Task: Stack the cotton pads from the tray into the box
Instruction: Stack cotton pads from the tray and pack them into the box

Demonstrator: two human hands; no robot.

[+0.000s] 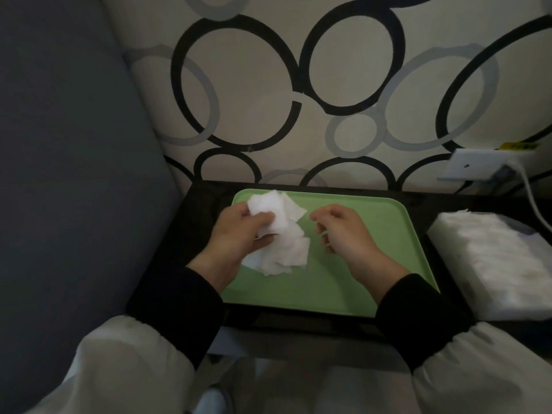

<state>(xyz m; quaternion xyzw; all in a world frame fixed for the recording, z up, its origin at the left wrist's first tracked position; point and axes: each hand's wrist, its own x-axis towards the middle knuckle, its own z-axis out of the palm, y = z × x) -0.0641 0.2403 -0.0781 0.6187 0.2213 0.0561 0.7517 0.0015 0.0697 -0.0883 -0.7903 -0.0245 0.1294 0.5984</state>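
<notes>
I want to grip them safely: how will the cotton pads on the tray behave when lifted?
Probably light and floppy: the cotton pads lie thin and overlapping on the tray. They may cling in clumps: the left hand pinches several together.

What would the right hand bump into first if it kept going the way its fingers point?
Probably the cotton pads piled on the green tray. The right hand points its curled fingers leftward at that pile, with the left hand just beyond. Its height above the tray is unclear.
</notes>
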